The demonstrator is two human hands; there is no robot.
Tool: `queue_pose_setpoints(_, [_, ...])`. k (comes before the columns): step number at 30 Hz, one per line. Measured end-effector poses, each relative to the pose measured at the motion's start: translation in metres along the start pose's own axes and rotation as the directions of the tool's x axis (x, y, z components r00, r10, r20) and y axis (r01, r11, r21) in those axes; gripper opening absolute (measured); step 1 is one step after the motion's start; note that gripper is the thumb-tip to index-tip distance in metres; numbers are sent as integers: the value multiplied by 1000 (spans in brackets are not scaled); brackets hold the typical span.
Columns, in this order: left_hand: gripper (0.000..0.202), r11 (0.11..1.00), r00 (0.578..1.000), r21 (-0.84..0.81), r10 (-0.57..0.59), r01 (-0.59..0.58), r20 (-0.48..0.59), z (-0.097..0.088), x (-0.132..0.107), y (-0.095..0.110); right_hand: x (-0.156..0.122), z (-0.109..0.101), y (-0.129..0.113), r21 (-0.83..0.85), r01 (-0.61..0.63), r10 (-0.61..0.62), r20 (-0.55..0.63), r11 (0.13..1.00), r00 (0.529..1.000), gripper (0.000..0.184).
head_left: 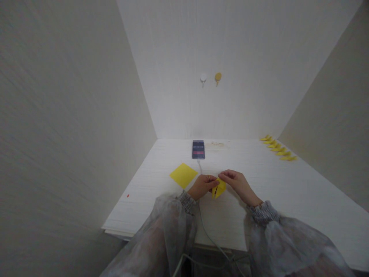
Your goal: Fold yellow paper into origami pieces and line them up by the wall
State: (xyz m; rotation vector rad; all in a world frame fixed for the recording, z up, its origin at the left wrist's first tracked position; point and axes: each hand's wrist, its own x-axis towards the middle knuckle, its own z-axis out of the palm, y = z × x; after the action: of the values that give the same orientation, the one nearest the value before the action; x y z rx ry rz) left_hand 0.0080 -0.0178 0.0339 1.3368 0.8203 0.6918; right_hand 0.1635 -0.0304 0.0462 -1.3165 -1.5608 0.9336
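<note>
Between my two hands, above the white table, is a partly folded piece of yellow origami paper [220, 188] with two pointed flaps hanging down. My left hand [203, 186], with a ring on one finger, pinches its left side. The thumb and fingertips of my right hand [236, 184] are closed on its upper right edge. A flat yellow paper square [183, 175] lies just left of my left hand, turned like a diamond. At the far right, several folded yellow paper pieces [278, 148] stand in a slanting row.
A phone with a blurred screen [198, 149] lies near the back wall; its white cable [206, 229] runs under my left arm and off the front edge. Two hooks, one white [203, 79] and one yellow [218, 78], are on the wall. A small red bit [128, 196] lies at left.
</note>
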Motion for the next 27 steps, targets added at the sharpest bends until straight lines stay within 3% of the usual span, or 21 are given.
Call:
queue_pose_setpoints(18, [32,1000,1000,8,-26,26,-8,-1,0,-1,-2,-1,-3,137,-46,39,52,990,998,21])
queue_pose_setpoints(27, [32,999,999,4,-36,36,8,1,-1,5,-3,1,-1,112,-30,30,2,993,1000,23])
